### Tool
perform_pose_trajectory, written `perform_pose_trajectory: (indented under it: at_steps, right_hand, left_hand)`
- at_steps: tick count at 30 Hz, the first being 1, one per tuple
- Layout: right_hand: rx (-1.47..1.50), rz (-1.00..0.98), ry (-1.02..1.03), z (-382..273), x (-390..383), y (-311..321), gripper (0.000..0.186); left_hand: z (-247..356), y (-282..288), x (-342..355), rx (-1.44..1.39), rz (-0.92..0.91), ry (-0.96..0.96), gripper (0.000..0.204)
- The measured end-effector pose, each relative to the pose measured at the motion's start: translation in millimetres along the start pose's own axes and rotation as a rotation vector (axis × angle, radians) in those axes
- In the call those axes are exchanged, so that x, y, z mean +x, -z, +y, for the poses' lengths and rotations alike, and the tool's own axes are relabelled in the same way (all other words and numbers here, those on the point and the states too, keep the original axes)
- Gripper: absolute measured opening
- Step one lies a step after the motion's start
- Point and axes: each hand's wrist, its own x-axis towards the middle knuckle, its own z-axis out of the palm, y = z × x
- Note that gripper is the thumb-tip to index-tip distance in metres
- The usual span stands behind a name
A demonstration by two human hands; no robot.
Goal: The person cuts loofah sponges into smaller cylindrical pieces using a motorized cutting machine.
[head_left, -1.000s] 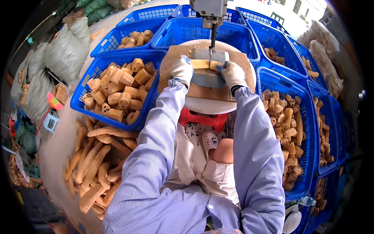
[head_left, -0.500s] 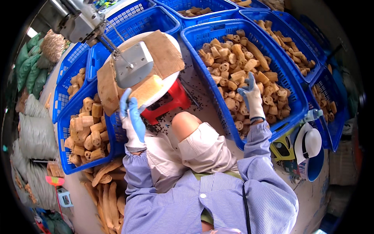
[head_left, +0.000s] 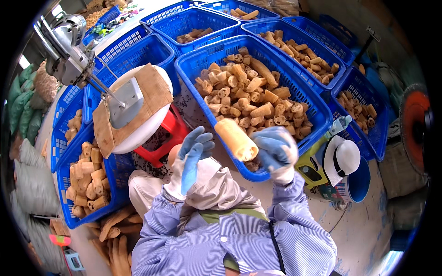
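A cut, cylindrical loofah piece (head_left: 235, 140) is in front of my chest, over the near edge of a large blue basket (head_left: 202, 117) of shorter loofah pieces (head_left: 251, 89). Its lower right end, with holes in it, is close against my right hand (head_left: 276, 149). That hand's blue-and-white glove is smeared by motion, so its grip is unclear. My left hand (head_left: 191, 161), gloved alike, is raised over my lap with fingers apart and nothing in it. Left of it stands a sewing machine (head_left: 69, 55) above a round white plate (head_left: 159, 117) partly covered with cardboard (head_left: 149, 94).
A red stool (head_left: 168, 140) stands under the plate. At the left a blue basket (head_left: 120, 184) holds thick loofah pieces (head_left: 92, 172); long loofahs (head_left: 117, 253) lie beside me. More blue baskets line the back. A white hat (head_left: 343, 158) and a fan (head_left: 414, 129) are at the right.
The loofah piece lying on the plate by my left hand is gone from there; one now shows between my hands. Both hands have drawn in toward my lap, and the view has turned right.
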Motion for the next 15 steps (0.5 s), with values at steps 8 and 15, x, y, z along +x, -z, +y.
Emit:
perform_pose_trajectory:
  at_steps: [8,15]
  right_hand:
    - [0.101,-0.115,-0.911,136.1,48.1,37.9,0.046]
    - [0.655,-0.209,-1.099,59.9,-98.0,-116.4,0.057]
  left_hand:
    - [-6.3,22.9,-20.6,0.392,0.060,-0.080,0.049]
    - [-37.4,-3.9,-18.2,1.399,-0.069,-0.401,0.035]
